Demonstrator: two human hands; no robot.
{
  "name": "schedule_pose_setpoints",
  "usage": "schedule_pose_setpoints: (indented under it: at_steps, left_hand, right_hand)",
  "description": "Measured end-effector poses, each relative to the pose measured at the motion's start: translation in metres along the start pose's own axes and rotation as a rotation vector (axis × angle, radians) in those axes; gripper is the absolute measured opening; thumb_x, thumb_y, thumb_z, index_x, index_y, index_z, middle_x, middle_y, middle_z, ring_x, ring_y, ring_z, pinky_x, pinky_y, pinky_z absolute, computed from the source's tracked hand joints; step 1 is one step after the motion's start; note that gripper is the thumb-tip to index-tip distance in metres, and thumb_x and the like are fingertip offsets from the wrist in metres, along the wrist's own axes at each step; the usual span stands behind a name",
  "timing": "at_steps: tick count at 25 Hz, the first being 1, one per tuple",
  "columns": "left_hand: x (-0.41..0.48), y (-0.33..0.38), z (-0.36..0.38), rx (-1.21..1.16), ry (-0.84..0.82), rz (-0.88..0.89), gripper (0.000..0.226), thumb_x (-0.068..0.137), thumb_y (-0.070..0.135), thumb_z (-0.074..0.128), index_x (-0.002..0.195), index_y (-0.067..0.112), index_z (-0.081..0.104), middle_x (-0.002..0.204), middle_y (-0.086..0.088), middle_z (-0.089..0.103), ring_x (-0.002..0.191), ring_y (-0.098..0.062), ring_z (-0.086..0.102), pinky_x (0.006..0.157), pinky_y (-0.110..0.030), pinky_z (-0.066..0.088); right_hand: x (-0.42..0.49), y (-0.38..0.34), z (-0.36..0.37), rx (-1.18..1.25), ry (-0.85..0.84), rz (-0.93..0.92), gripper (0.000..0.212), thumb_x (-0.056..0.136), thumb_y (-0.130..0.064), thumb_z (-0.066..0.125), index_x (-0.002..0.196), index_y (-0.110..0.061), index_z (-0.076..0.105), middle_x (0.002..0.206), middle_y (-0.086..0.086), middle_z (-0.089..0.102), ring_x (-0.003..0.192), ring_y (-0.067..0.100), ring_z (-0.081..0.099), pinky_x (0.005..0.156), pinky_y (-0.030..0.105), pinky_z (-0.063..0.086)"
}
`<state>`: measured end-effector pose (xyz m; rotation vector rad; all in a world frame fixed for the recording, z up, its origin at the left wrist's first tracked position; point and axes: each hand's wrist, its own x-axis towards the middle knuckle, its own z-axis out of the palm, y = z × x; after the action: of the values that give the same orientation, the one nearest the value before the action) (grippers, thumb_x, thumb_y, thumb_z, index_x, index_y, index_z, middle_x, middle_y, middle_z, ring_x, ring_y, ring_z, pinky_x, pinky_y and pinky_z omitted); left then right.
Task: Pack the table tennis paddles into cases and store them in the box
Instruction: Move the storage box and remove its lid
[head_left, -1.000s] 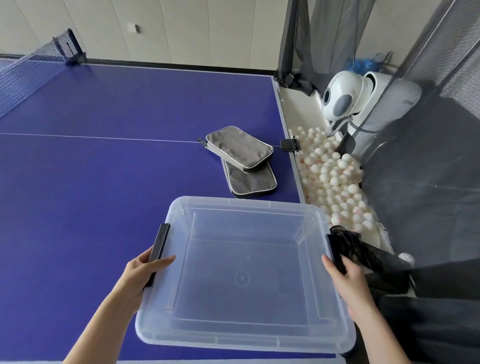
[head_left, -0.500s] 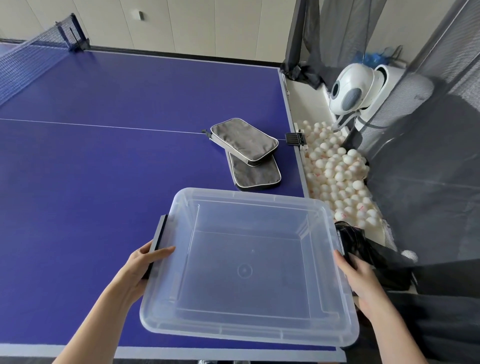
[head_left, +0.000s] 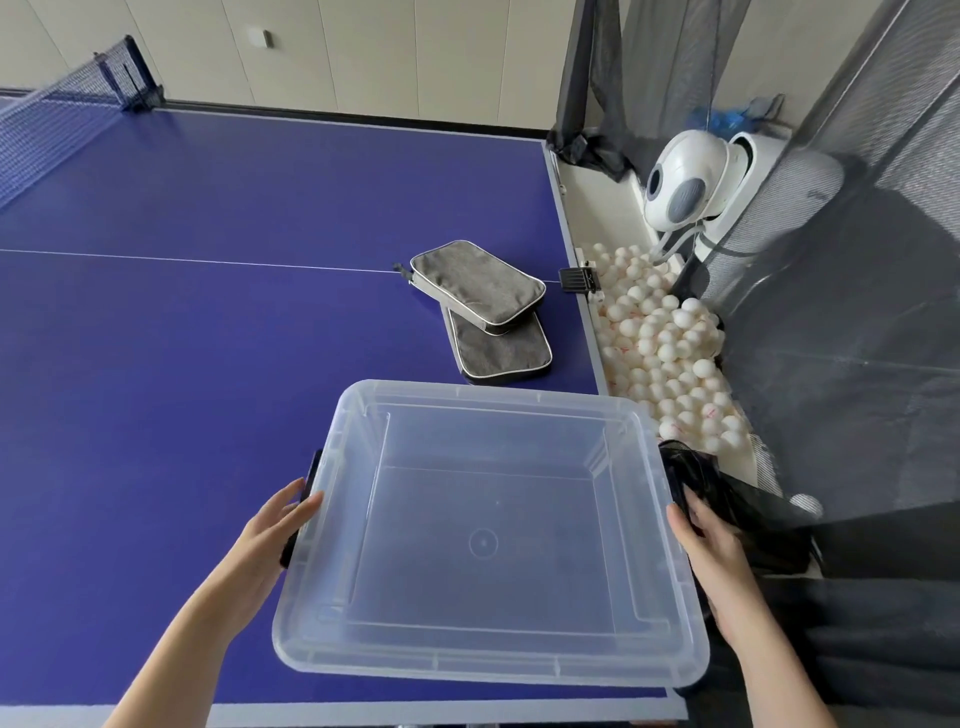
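Your left hand (head_left: 270, 540), right hand (head_left: 711, 551) fingers grasp the box (head_left: 483, 670). It looks to overhang the surface's (head_left: 208, 364) near-right corner; release there, it tips.

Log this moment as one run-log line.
hands: left hand and right hand grip box sides | box: empty, lidless | cases: two, overlapping, on table beyond box | paddles: none visible

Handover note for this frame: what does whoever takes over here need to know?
Left hand and right hand each grip a side of the box, which is empty, at the near right corner of the table.
Top case lies across bottom case just beyond it; both look closed, no loose paddles in view.
Nothing stored yet: both cases must go into the box.
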<state>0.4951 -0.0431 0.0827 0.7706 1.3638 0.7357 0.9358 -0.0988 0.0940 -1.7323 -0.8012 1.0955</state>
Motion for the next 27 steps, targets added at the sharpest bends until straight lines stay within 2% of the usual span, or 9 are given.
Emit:
schedule_pose_setpoints:
  at_steps: [3,7,10,12,15,18,20,24,27]
  left_hand:
    - [-0.007,0.001,0.008,0.119,0.171,0.092,0.075,0.074,0.057,0.063,0.143,0.041,0.037,0.145,0.014,0.041,0.131,-0.015,0.041,0.102,-0.038,0.037]
    - [-0.015,0.000,0.023,0.197,0.222,0.194,0.041,0.085,0.037,0.068,0.123,0.038,0.053,0.139,0.011,0.041,0.129,-0.016,0.043,0.101,-0.041,0.044]
    - [-0.015,-0.003,0.031,0.326,0.262,0.226,0.044,0.088,0.029,0.067,0.129,0.027,0.052,0.145,0.006,0.035,0.133,-0.020,0.037,0.109,-0.047,0.038]
    - [-0.013,-0.001,0.034,0.392,0.286,0.238,0.050,0.089,0.026,0.066,0.136,0.019,0.049,0.149,0.002,0.033,0.135,-0.023,0.035,0.110,-0.048,0.036]
    - [-0.015,0.001,0.033,0.398,0.293,0.244,0.051,0.089,0.025,0.066,0.137,0.019,0.049,0.148,0.001,0.035,0.134,-0.024,0.038,0.108,-0.049,0.038]
    - [-0.020,0.003,0.032,0.374,0.275,0.240,0.048,0.088,0.027,0.067,0.134,0.022,0.052,0.144,0.002,0.039,0.129,-0.023,0.043,0.105,-0.048,0.042]
    - [-0.023,0.005,0.031,0.359,0.268,0.251,0.049,0.087,0.027,0.068,0.133,0.023,0.052,0.142,0.003,0.042,0.127,-0.023,0.045,0.104,-0.048,0.043]
    - [-0.027,0.021,0.028,0.324,0.299,0.319,0.040,0.087,0.025,0.069,0.124,0.032,0.056,0.126,0.002,0.051,0.111,-0.020,0.054,0.092,-0.038,0.047]
    - [-0.030,0.040,0.025,0.294,0.277,0.393,0.029,0.088,0.020,0.068,0.106,0.041,0.060,0.101,0.007,0.069,0.091,-0.013,0.066,0.070,-0.020,0.051]
  right_hand:
    - [-0.001,0.005,-0.002,-0.141,0.008,-0.073,0.058,0.092,-0.028,0.059,0.146,-0.024,0.036,0.149,-0.005,0.035,0.136,0.013,0.034,0.114,0.038,0.029]
    - [-0.004,0.010,0.005,-0.322,-0.003,-0.135,0.050,0.090,-0.022,0.063,0.137,-0.011,0.050,0.151,0.008,0.033,0.142,0.019,0.026,0.118,0.043,0.023]
    - [-0.005,0.011,0.011,-0.390,0.016,-0.165,0.056,0.090,-0.018,0.063,0.140,-0.004,0.043,0.152,0.011,0.032,0.142,0.023,0.026,0.118,0.043,0.022]
    - [-0.003,0.010,0.011,-0.413,0.017,-0.194,0.056,0.089,-0.015,0.064,0.139,-0.001,0.043,0.149,0.014,0.036,0.140,0.026,0.030,0.117,0.044,0.024]
    - [-0.003,0.007,0.010,-0.409,0.007,-0.233,0.050,0.088,-0.013,0.065,0.134,0.000,0.050,0.141,0.013,0.047,0.133,0.026,0.040,0.114,0.043,0.030]
    - [-0.008,-0.001,0.009,-0.385,0.016,-0.286,0.041,0.086,-0.010,0.068,0.125,-0.002,0.057,0.116,0.001,0.057,0.116,0.018,0.050,0.104,0.031,0.036]
    - [-0.010,-0.006,0.010,-0.366,0.032,-0.312,0.040,0.084,-0.009,0.069,0.123,-0.002,0.058,0.106,-0.006,0.054,0.108,0.013,0.049,0.098,0.025,0.034]
    - [-0.002,-0.021,0.012,-0.325,0.010,-0.366,0.035,0.084,-0.012,0.070,0.118,-0.009,0.060,0.104,-0.014,0.059,0.105,0.008,0.052,0.095,0.023,0.034]
    - [0.011,-0.034,0.019,-0.381,0.033,-0.436,0.025,0.084,-0.014,0.070,0.102,0.001,0.063,0.099,0.012,0.064,0.098,0.028,0.057,0.089,0.033,0.041]
